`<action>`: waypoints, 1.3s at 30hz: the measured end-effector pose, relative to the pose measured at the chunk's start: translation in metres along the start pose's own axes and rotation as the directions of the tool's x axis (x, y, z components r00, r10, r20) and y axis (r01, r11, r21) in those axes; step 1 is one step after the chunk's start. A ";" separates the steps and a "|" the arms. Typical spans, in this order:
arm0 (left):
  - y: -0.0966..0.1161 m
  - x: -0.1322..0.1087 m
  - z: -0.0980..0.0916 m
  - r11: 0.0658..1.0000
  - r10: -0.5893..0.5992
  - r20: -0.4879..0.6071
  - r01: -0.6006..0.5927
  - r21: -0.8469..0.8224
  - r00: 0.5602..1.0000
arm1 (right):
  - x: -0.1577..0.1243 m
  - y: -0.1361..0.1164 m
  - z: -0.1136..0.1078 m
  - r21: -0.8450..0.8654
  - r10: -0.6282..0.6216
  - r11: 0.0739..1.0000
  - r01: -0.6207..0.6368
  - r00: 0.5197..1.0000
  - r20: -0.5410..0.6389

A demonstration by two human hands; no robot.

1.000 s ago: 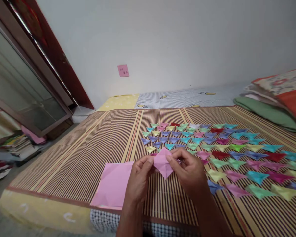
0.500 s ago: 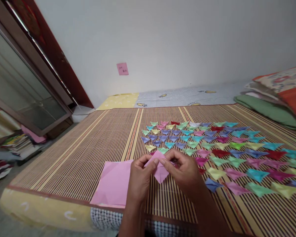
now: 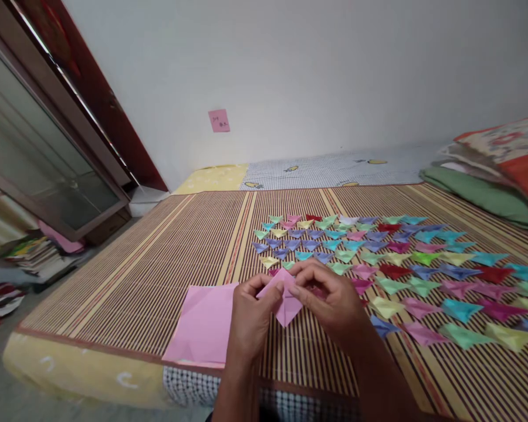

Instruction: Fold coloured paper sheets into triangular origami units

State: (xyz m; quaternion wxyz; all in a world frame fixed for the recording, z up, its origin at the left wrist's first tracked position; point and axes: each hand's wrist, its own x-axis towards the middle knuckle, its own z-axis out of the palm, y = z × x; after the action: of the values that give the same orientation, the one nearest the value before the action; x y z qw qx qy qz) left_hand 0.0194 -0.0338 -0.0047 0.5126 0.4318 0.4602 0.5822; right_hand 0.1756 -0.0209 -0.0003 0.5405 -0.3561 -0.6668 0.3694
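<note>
A folded piece of pink origami paper (image 3: 289,312) is held up between my two hands, one corner pointing down and another up. My left hand (image 3: 251,310) pinches its left side, thumb across the front. From the right, my right hand (image 3: 328,299) grips the other edge with thumb and bent fingers. The fingers behind the paper are partly hidden. Left of my left hand lies a stack of square pink paper (image 3: 202,325). Rows of small folded paper pieces (image 3: 422,286) in many colours spread out beyond and right of my right hand.
Everything lies on a striped bamboo mat (image 3: 136,281) over a bed. Folded bedding and a green cushion (image 3: 479,196) sit at the far right. A pink note (image 3: 219,121) sticks to the white wall. Books (image 3: 35,258) are piled at the left beside a glass-panelled door (image 3: 48,135).
My right thumb has shifted slightly on the pink paper and its fingers have lifted a little. The view has moved very slightly; the paper stays in both hands.
</note>
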 end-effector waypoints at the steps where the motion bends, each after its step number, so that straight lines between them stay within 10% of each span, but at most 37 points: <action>1: 0.000 0.000 0.000 1.000 0.003 0.005 -0.003 0.014 1.000 | 0.000 0.001 0.001 0.000 0.014 1.000 -0.014 1.000 -0.014; 39: 0.000 -0.002 -0.002 0.999 -0.038 0.067 0.039 -0.012 0.997 | -0.001 -0.001 0.008 -0.089 0.056 0.994 -0.065 0.993 -0.102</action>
State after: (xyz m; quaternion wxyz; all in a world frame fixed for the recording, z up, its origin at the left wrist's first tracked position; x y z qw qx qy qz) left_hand 0.0174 -0.0361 -0.0050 0.5416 0.4389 0.4471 0.5605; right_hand 0.1674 -0.0229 -0.0014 0.5445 -0.4186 -0.6444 0.3363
